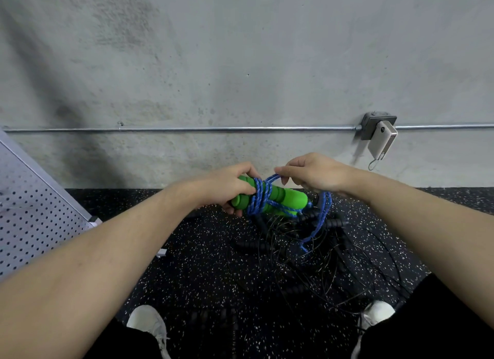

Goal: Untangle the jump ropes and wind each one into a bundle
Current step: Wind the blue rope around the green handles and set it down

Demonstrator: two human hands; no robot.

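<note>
Left hand (pixel 227 186) grips the green handles (pixel 278 196), held in the air over the black rope tangle (pixel 307 251) on the speckled floor (pixel 192 257). Blue rope (pixel 258 198) wraps the handles mid-length. Right hand (pixel 312 175) pinches a blue loop just above the handles; loose end hangs down to the tangle.

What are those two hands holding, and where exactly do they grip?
The left hand grips the green handles at one end. The right hand pinches a loop of the blue rope wound around them.
</note>
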